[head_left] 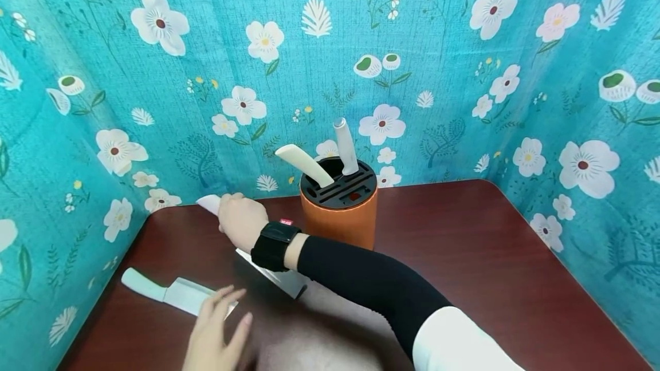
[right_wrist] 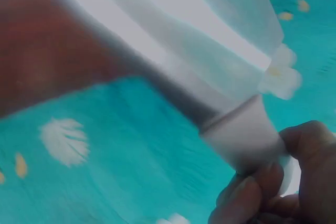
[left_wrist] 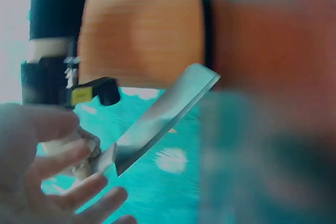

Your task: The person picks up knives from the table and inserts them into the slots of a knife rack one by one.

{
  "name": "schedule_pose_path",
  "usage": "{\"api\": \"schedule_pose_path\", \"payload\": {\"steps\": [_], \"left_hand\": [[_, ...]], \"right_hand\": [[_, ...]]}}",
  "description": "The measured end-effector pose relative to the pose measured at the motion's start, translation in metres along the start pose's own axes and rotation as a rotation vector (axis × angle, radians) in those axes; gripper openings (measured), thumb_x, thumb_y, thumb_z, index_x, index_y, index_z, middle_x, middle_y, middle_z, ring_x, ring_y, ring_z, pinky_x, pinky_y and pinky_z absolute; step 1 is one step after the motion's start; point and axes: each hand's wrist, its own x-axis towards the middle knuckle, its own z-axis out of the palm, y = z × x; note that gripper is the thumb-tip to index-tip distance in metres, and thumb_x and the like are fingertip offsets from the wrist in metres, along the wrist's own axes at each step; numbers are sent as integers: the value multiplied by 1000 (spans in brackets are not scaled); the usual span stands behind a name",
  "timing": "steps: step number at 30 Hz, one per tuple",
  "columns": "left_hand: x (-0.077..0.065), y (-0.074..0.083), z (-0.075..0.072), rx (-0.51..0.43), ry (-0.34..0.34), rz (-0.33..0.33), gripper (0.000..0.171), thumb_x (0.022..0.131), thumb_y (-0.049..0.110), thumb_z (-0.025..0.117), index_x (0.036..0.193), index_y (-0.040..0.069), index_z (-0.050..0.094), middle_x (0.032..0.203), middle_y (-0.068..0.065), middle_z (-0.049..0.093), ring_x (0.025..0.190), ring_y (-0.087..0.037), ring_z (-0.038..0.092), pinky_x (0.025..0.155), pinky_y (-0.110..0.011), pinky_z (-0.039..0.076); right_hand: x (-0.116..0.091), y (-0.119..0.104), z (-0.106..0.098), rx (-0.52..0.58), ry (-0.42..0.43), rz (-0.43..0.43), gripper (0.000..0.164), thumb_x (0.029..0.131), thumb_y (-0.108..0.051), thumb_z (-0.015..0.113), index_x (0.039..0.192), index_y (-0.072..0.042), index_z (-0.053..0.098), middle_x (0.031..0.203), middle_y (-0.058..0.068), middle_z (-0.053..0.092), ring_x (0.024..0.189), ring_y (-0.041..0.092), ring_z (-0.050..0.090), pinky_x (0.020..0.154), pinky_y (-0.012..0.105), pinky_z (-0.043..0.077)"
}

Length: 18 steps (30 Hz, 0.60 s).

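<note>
My right hand (head_left: 241, 219) grips a kitchen knife by its pale handle, left of the knife block. The knife's broad blade (head_left: 275, 275) slants down to the right, partly behind my forearm; it fills much of the right wrist view (right_wrist: 178, 40). Lower down, my left hand (head_left: 216, 331) is held with fingers spread and nothing in them. It covers the end of a cleaver (head_left: 185, 295) with a pale green handle that lies on the table; whether they touch I cannot tell. The orange round knife block (head_left: 337, 222) holds two knives, a cream handle (head_left: 304, 165) and a grey-white handle (head_left: 345, 145) sticking up.
The dark red-brown table (head_left: 464, 256) has rounded back corners. A turquoise flowered cloth (head_left: 319, 73) hangs behind it and along both sides. The knife block stands near the table's back edge.
</note>
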Motion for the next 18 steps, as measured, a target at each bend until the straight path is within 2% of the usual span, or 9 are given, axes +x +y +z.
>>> {"api": "schedule_pose_path", "payload": {"steps": [2,3,5,7,8,10,12,14,18], "left_hand": [[17,13,-15,-18,6,-87,45,83,4,78,127,4,64,129,-17,58,114,-33,58,86,-27,44],[25,18,-22,-36,28,-113,46,85,4,77,128,3,63,129,-17,58,114,-32,57,86,-22,40],[43,31,-34,-65,58,-176,46,89,6,74,132,2,59,129,-17,57,115,-32,55,86,-18,39],[58,42,-45,-122,126,-194,46,92,6,71,135,0,55,128,-18,55,114,-28,53,86,-12,35],[66,48,-50,-141,159,-200,47,93,8,70,137,2,54,127,-16,54,112,-24,53,84,-11,36],[80,58,-58,-187,216,-191,51,95,10,69,142,5,51,126,-13,54,109,-14,53,84,-9,38],[91,68,-65,-222,242,-162,54,95,13,71,145,10,52,124,-9,55,104,-4,54,83,-6,39],[100,76,-70,-224,234,-113,54,92,13,75,143,12,57,122,-6,59,100,1,54,79,-5,42],[110,90,-72,-215,198,22,40,85,7,81,124,7,71,114,-8,68,94,0,55,79,-7,42]], "right_hand": [[-14,6,-16,-19,101,-59,31,99,-47,62,99,-16,63,77,-6,60,58,3,60,52,17,52],[-22,10,-26,-11,133,-88,29,100,-45,60,98,-16,62,76,-6,58,57,3,59,52,15,51],[-37,18,-41,30,191,-131,27,101,-41,58,97,-14,61,75,-5,56,56,3,55,49,13,47],[-50,26,-55,106,211,-162,28,102,-39,57,98,-12,59,74,-4,52,55,4,52,47,12,43],[-56,31,-62,174,207,-173,27,103,-37,57,99,-10,58,75,-3,51,58,4,51,48,12,41],[-68,39,-73,312,214,-189,27,103,-35,59,102,-8,57,77,-1,49,61,5,50,50,12,39],[-79,46,-80,453,232,-206,29,102,-32,62,106,-4,56,81,1,51,65,6,52,55,12,41],[-90,52,-84,551,261,-231,32,100,-29,66,110,-1,55,87,3,54,72,8,54,61,12,44],[-111,60,-87,642,307,-260,36,96,-23,72,114,2,53,94,7,57,79,12,56,67,12,46]]}}
